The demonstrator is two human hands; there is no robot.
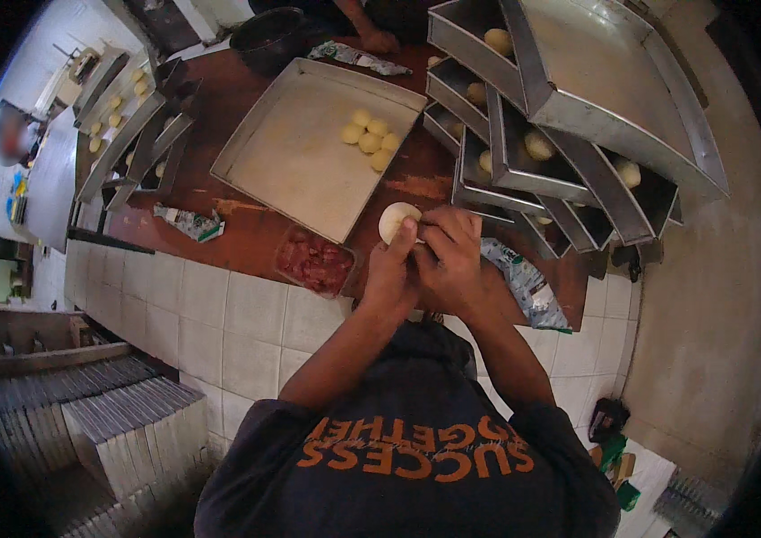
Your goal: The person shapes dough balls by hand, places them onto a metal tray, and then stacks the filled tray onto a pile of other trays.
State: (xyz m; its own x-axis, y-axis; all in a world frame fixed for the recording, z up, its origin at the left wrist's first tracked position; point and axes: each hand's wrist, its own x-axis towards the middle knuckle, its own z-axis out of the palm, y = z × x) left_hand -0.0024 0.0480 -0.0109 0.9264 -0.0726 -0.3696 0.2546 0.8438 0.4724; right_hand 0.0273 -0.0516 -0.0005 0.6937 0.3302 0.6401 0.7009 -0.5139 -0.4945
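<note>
Between my two hands, above the near edge of the table, is a round pale piece of dough [394, 218]. My left hand [391, 269] grips it from below, its thumb pressed on the surface. My right hand [452, 247] is closed against the right side of the dough, with fingers bent inward; the fingertips are partly hidden. A clear tub of dark red filling [315, 262] stands just left of my hands. Beyond them, a large square metal tray [286, 134] holds several yellowish dough balls [370, 141] grouped at its right side.
Metal trays with dough balls are stacked crookedly at the right [569, 170], overhanging the table; another stack [143, 134] stands at the left. Printed packets lie at the right [528, 282], left [190, 222] and far side [358, 58]. Near a dark bowl [268, 40] is another person's hand [380, 41].
</note>
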